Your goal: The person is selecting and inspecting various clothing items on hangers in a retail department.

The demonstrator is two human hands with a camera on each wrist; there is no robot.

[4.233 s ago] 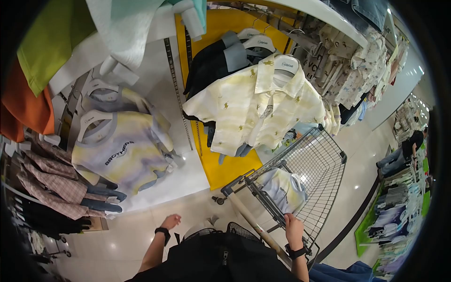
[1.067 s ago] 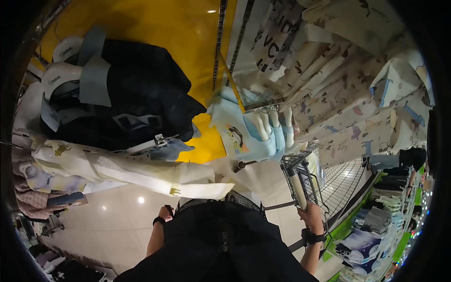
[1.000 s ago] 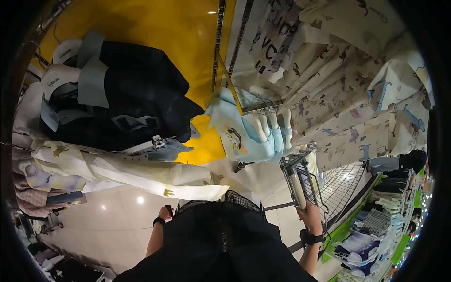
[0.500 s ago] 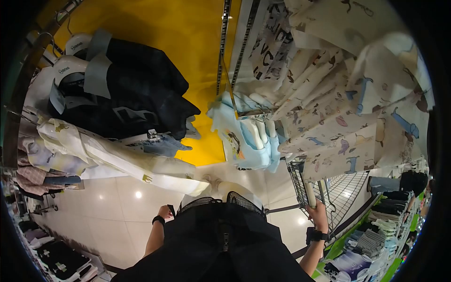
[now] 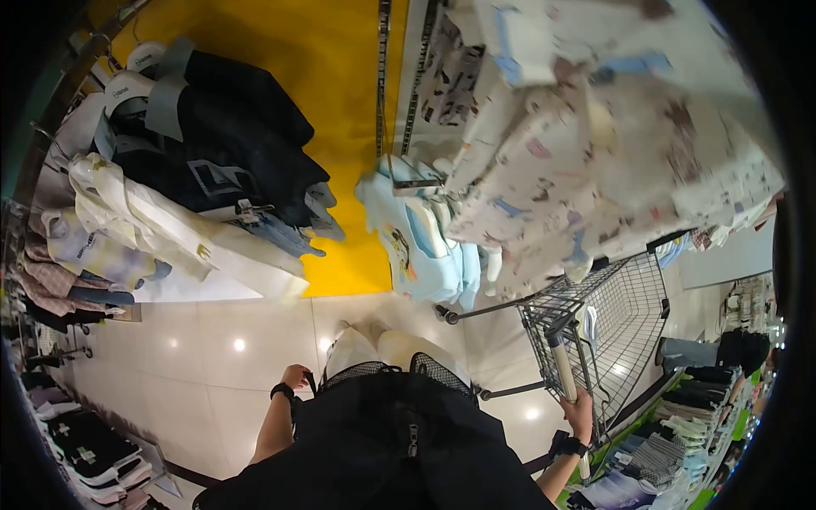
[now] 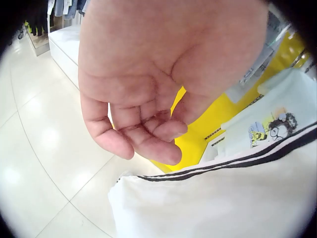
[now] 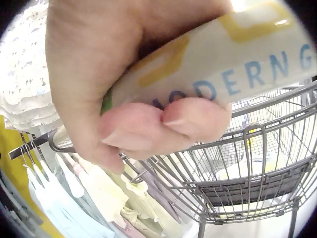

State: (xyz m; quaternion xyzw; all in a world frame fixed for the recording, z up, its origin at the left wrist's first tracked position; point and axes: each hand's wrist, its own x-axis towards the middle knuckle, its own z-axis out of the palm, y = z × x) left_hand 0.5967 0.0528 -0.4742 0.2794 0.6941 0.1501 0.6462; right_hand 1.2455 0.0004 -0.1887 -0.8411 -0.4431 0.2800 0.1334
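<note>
My right hand [image 5: 579, 412] grips the pale handle [image 5: 563, 367] of a wire shopping cart [image 5: 633, 306] in the head view. Up close, in the right wrist view, fingers and thumb wrap round that handle, which carries blue lettering. A light garment [image 5: 588, 330] lies inside the cart. My left hand [image 5: 296, 376] hangs beside my body with loosely curled fingers and holds nothing. Its palm side fills the upper part of the left wrist view, above white cloth [image 6: 223, 203] with black stripes.
Black shirts [image 5: 225, 136] and a pale yellow shirt [image 5: 161, 217] hang at the left by a yellow panel [image 5: 348, 212]. Light blue tops [image 5: 416, 229] and animal-print garments [image 5: 586, 161] hang ahead and right, partly over the cart. Folded clothes [image 5: 93, 442] lie lower left; another rack [image 5: 697, 408] stands right.
Several seconds ago the cart stood at an angle with my right hand at its side frame; now that hand grips the handle. The hanging clothes have shifted in view, and more of the cart shows again.
</note>
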